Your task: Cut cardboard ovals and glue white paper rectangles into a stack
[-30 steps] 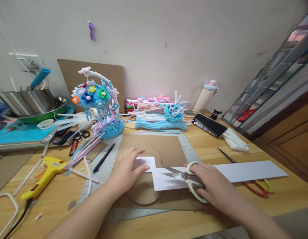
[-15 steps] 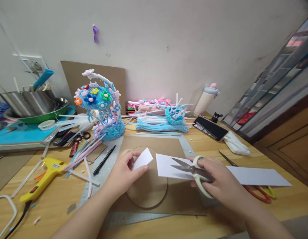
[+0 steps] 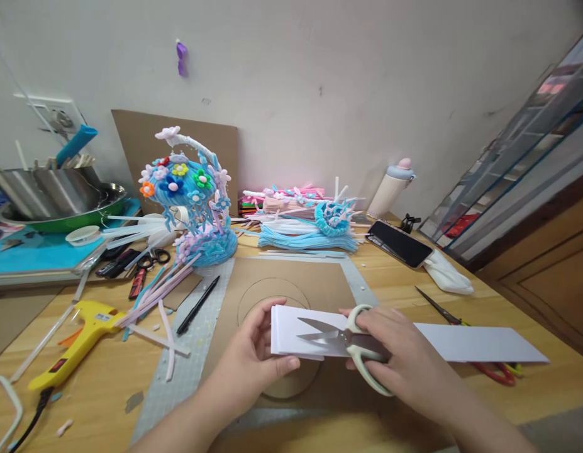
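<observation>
My left hand point(image 3: 237, 368) pinches white paper point(image 3: 284, 324) at its left end, thumb in front and fingers behind. The small paper piece that hand held is lined up with the strip's end; their layers overlap there. In my right hand point(image 3: 409, 355) are scissors point(image 3: 369, 374) with pale green handles, their blades parted and lying over the front of the paper. The right fingers also grip the paper strip, whose white length point(image 3: 489, 343) shows again beyond that hand. Below both hands lies brown cardboard point(image 3: 225, 333) with round outlines, partly hidden by the hands and paper.
A yellow glue gun point(image 3: 78, 340) and a black pen point(image 3: 199, 305) lie on the left. Behind stand a blue flowered pipe-cleaner craft point(image 3: 187, 189) and bundled pipe cleaners point(image 3: 305, 239). A phone point(image 3: 399, 242), a bottle point(image 3: 390, 189) and red-handled scissors point(image 3: 496, 374) are on the right.
My left hand has moved right and down, bringing its small paper piece against the strip's end. My right hand, with scissors and strip, has shifted slightly left and down.
</observation>
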### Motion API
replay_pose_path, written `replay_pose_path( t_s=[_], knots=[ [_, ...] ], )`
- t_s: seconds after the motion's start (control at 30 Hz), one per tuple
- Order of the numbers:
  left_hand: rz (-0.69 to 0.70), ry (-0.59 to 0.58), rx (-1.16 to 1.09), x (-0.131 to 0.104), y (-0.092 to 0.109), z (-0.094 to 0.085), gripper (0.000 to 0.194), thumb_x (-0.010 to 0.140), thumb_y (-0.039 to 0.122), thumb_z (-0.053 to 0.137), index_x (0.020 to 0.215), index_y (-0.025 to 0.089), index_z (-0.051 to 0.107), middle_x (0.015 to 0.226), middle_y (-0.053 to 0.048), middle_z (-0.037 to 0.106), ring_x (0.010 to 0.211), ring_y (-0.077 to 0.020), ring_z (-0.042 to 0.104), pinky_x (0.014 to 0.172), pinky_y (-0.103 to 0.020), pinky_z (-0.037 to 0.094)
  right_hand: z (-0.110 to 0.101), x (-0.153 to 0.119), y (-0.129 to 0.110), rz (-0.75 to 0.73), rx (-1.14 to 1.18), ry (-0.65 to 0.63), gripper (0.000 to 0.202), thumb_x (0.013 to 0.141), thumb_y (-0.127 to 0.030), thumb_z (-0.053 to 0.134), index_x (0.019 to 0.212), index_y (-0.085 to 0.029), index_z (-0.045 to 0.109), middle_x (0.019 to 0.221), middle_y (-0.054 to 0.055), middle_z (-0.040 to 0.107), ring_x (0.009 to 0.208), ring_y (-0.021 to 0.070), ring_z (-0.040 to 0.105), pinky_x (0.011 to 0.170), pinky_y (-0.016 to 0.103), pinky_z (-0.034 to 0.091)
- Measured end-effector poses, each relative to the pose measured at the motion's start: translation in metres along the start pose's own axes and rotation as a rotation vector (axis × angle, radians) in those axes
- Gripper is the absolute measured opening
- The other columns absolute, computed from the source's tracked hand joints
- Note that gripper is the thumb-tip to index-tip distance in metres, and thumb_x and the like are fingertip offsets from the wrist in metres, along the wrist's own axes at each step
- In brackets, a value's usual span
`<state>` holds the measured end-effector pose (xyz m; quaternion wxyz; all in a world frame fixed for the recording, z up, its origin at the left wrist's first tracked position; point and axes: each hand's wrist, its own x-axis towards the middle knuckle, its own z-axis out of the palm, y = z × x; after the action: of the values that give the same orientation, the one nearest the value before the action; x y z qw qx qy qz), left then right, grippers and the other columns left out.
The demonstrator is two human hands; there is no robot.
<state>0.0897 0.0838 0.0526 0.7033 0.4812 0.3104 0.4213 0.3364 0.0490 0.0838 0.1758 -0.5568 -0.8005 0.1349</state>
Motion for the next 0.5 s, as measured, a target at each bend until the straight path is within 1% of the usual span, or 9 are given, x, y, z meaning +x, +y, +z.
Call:
replay_pose_path(
  t_s=[0.1,0.23,0.37,0.5],
  knots=[
    [-0.004,0.005,-0.046,0.001,-0.001,0.0009,0.066,0.06,0.02,0.085,0.115,0.024,0.05,0.112,-0.004,0.062,0.104,-0.0185,0.059,0.082,-0.026,0.049,0.0025,0.0007,-0.001,-0.004,0.01,-0.01,0.018,0.079,-0.017,0.066,0.093,-0.022,0.055,0.1,0.004,0.064,0.095,0.0244,0.054,0.08,0.035,0.039],
    [0.008,0.013,-0.102,0.0004,0.0004,0.003,0.062,0.059,0.019,0.086,0.112,0.023,0.052,0.112,-0.005,0.063,0.103,-0.0183,0.061,0.082,-0.025,0.049,0.0057,0.0023,-0.0011,-0.005,0.022,-0.037,0.017,0.08,-0.017,0.065,0.092,-0.022,0.055,0.096,0.004,0.063,0.089,0.0244,0.053,0.076,0.036,0.039],
    [0.026,0.02,-0.133,-0.0007,0.0014,0.0023,0.062,0.06,0.015,0.085,0.112,0.024,0.053,0.11,-0.005,0.065,0.1,-0.0179,0.063,0.079,-0.025,0.05,0.0085,0.0023,-0.0008,-0.015,0.03,-0.04,0.019,0.08,-0.017,0.066,0.094,-0.022,0.054,0.099,0.004,0.062,0.092,0.0251,0.052,0.078,0.037,0.039],
    [0.039,0.03,-0.147,0.0,0.0013,0.003,0.058,0.061,0.012,0.084,0.109,0.024,0.055,0.109,-0.004,0.065,0.099,-0.0171,0.063,0.079,-0.023,0.05,0.01,0.0013,-0.0013,-0.02,0.031,-0.027,0.021,0.079,-0.014,0.065,0.095,-0.023,0.054,0.103,0.004,0.063,0.096,0.0254,0.052,0.08,0.038,0.038]
  ],
)
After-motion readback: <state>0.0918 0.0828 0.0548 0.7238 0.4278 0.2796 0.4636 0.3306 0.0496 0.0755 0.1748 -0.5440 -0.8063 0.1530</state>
